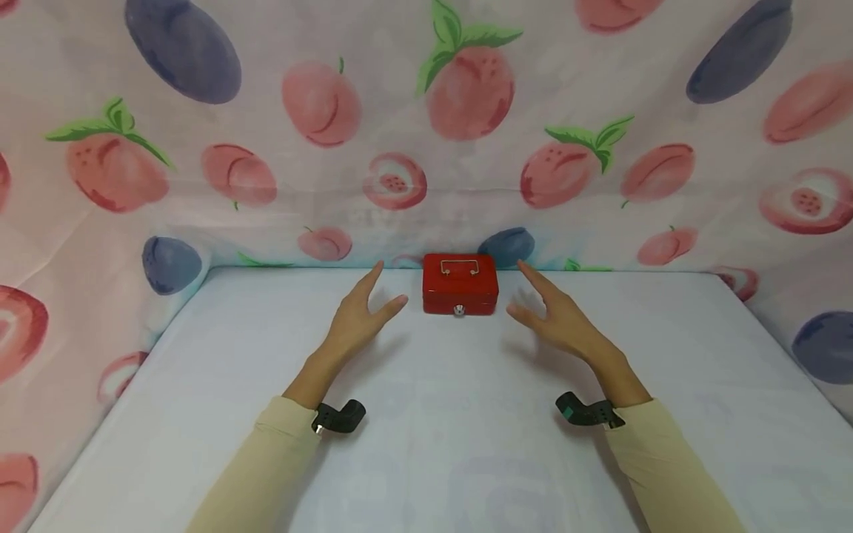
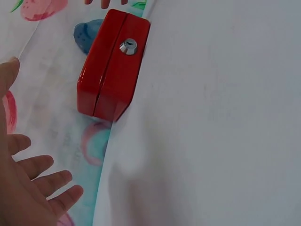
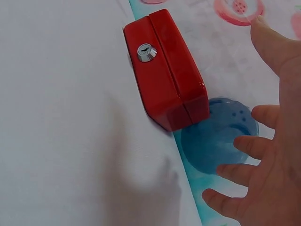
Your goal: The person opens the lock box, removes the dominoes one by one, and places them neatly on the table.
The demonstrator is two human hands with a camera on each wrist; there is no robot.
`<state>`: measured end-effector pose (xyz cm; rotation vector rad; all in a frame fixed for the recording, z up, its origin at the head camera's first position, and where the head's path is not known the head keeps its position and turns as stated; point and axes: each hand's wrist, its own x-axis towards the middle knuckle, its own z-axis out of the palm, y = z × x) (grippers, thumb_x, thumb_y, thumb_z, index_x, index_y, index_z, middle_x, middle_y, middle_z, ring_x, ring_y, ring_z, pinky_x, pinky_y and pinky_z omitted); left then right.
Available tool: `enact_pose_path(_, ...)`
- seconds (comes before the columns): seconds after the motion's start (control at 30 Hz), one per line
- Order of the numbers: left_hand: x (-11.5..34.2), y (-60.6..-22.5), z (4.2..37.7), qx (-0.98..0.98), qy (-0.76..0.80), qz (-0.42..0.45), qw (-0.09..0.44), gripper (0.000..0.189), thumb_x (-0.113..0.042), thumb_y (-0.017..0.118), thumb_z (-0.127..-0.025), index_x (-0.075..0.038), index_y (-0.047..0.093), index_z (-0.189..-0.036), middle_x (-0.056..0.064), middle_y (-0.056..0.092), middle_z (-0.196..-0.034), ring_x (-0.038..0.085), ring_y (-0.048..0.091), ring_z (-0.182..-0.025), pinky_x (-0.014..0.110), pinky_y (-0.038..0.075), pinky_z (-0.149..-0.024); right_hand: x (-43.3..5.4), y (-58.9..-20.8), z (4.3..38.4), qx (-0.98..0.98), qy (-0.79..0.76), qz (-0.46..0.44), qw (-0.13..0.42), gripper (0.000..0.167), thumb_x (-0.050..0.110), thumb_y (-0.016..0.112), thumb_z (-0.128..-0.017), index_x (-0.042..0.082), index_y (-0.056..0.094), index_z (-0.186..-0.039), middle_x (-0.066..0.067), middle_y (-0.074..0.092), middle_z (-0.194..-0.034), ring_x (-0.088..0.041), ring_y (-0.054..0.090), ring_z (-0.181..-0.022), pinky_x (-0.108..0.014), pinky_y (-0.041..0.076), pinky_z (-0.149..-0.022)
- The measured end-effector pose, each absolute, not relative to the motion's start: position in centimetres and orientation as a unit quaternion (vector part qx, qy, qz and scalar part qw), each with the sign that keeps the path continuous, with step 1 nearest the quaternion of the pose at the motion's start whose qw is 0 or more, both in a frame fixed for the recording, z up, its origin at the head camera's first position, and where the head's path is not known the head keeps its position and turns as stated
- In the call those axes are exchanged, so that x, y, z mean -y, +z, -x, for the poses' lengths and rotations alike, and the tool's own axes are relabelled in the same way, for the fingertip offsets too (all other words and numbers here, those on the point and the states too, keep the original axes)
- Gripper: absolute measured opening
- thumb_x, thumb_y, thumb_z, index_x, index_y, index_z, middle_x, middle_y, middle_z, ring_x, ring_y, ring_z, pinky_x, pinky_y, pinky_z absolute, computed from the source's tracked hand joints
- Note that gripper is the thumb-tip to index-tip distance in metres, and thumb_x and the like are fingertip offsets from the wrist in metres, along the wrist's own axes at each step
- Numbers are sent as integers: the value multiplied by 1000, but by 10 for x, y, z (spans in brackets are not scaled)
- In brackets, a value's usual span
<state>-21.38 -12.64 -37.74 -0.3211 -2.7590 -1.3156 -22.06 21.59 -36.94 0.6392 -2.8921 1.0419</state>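
A red cash box (image 1: 460,290) stands at the far edge of the white table, its lid down and its wire handle lying on top. On its front is a round silver lock (image 2: 128,46), the keyhole visible in both wrist views. My left hand (image 1: 358,317) is held to the left of the box, fingers spread and thumb apart, not touching it. To the right, my right hand (image 1: 558,317) mirrors it, fingers extended and a gap between them and the box. Both palms face inward, with nothing in either hand.
The white tabletop (image 1: 426,414) stretches out in front of the box. Behind it and along the sides hangs a fruit-printed cloth (image 1: 400,96). A dark camera mount (image 1: 341,417) sits on the left wrist, and a similar mount (image 1: 588,411) is on the right one.
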Motion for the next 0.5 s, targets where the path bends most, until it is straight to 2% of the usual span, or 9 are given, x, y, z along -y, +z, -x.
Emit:
enact_pose_path(0.13, 117, -378, 218, 888, -448, 99, 35, 81, -52, 58, -90, -20, 20, -154, 8, 27, -155, 26, 26, -140, 50, 25, -110, -215, -369, 224, 916, 345, -203, 1, 78, 45, 55, -94, 24, 11, -155, -9, 18, -158, -35, 19, -141, -63, 21, -106)
enact_pose_path(0.3, 108, -384, 220, 878, -468, 94, 34, 80, -49, 60, -90, -20, 22, -154, 8, 29, -154, 28, 32, -137, 53, 30, -107, -211, -374, 228, 908, 366, -203, -6, 77, 44, 55, -94, 24, 11, -155, -8, 16, -158, -33, 20, -142, -58, 26, -107)
enact_pose_path(0.5, 99, -392, 222, 862, -498, 91, 28, 79, -46, 61, -91, -19, 23, -154, 6, 29, -154, 26, 33, -137, 52, 30, -108, -205, -378, 233, 899, 394, -189, -23, 79, 47, 54, -94, 18, 12, -155, -9, 15, -158, -35, 22, -140, -56, 28, -107)
